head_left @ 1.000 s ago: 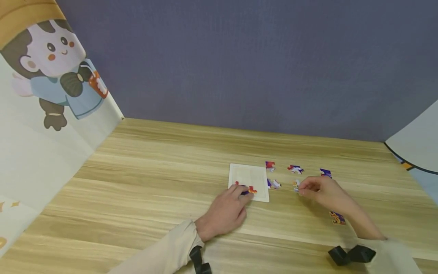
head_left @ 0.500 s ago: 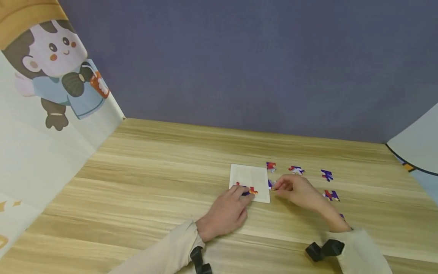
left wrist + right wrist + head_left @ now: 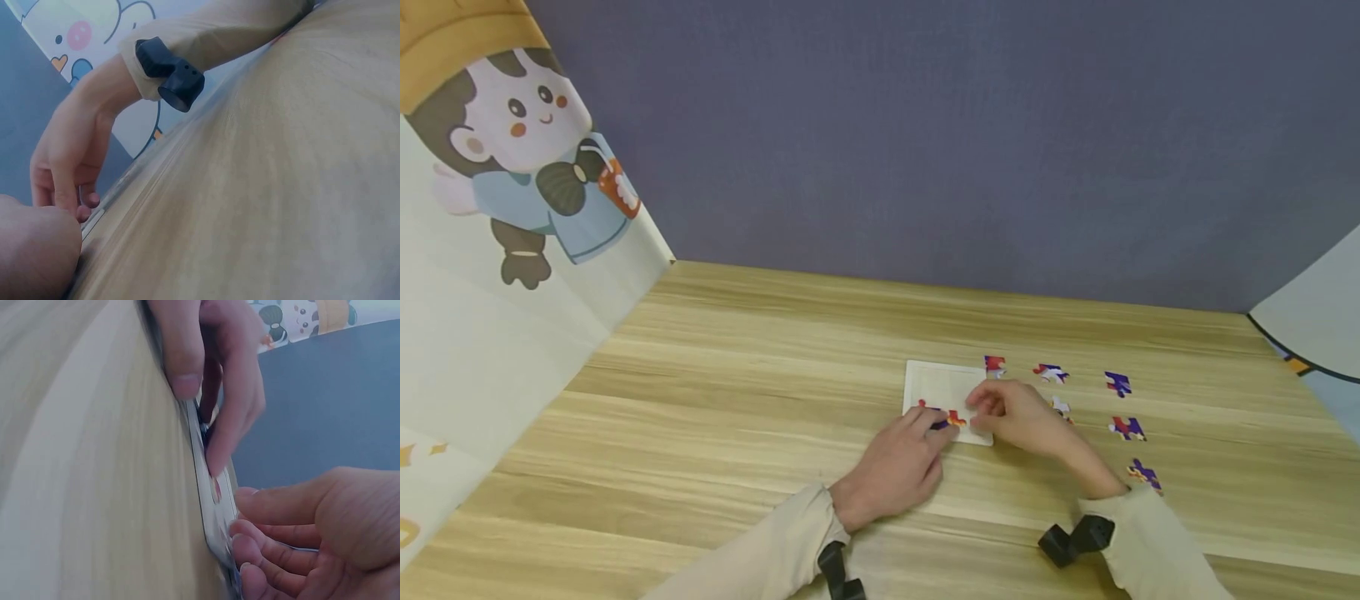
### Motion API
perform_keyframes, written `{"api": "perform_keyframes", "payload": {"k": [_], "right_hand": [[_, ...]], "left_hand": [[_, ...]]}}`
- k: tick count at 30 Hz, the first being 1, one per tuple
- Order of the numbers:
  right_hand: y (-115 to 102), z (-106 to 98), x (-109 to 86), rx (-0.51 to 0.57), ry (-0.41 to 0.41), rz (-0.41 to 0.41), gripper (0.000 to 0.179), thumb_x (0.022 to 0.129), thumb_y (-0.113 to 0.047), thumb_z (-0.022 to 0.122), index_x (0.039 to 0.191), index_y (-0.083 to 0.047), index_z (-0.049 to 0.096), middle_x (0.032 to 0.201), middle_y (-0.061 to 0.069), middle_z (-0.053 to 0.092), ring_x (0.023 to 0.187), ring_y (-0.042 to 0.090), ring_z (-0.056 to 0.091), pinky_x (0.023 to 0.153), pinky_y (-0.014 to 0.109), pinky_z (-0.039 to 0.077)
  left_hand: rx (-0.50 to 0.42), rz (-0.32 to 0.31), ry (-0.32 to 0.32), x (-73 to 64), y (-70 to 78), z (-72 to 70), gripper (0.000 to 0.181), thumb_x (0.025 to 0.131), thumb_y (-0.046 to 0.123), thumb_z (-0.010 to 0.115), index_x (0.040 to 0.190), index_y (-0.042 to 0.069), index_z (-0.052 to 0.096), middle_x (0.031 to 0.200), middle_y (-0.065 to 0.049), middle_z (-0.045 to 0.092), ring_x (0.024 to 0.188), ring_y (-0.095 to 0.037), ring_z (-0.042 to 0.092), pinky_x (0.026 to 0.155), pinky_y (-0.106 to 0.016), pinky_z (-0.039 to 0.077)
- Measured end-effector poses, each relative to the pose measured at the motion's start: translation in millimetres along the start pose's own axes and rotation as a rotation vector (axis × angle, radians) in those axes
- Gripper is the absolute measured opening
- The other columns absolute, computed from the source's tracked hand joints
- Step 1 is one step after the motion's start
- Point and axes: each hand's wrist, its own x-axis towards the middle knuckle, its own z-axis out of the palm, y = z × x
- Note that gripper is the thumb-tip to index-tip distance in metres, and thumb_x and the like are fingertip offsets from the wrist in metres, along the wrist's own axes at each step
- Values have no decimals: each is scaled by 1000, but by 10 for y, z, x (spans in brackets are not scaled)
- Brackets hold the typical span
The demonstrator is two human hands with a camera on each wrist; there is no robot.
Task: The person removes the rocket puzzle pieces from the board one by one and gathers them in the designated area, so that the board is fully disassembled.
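Note:
In the head view my left hand (image 3: 898,467) lies with extended fingers on a shallow white puzzle tray (image 3: 931,373), touching the purple and red-orange jigsaw pieces (image 3: 956,417) along its near side. My right hand (image 3: 1018,417) is bent over the tray's right edge, thumb and index fingertips a little apart. In the right wrist view its fingertips (image 3: 242,528) are beside the tray rim (image 3: 209,515). I cannot tell whether they hold a jigsaw piece. The left wrist view shows the right hand (image 3: 75,144) with fingers pointing down.
Loose jigsaw pieces lie right of the tray: a red one (image 3: 995,364), a red-white-purple one (image 3: 1051,372), a purple one (image 3: 1117,383), a white one (image 3: 1060,407) and others farther right. A dark panel (image 3: 925,150) stands behind the wooden table (image 3: 760,367).
My right hand has moved left from the loose pieces to the tray's right edge. A purple-and-white piece beside the tray is no longer visible. The left hand has stayed in place.

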Motion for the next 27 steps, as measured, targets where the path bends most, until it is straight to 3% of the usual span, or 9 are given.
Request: {"api": "perform_keyframes", "payload": {"k": [7, 18, 27], "right_hand": [[-40, 55, 40, 11, -44, 1, 18, 82, -3, 69, 99, 1, 64, 77, 2, 59, 66, 9, 52, 55, 20, 43], [-48, 95, 49, -11, -32, 19, 16, 79, -8, 73, 93, -4, 65, 73, 0, 55, 65, 10, 48, 56, 20, 40], [-42, 152, 77, -37, 23, -12, 11, 80, -5, 71, 90, -5, 65, 73, -1, 55, 64, 8, 47, 56, 20, 39]], "left_hand": [[-5, 7, 7, 12, 16, 20, 40, 87, 16, 55, 126, 12, 61, 126, -5, 58, 116, -17, 52, 100, -28, 44], [33, 9, 33, 18, 21, 28, 37, 87, 17, 55, 123, 8, 59, 122, -4, 58, 116, -18, 52, 105, -29, 41], [-43, 9, 34, -3, -29, -2, 40, 85, 13, 55, 125, 7, 55, 123, -5, 58, 118, -19, 52, 108, -31, 39]]}}
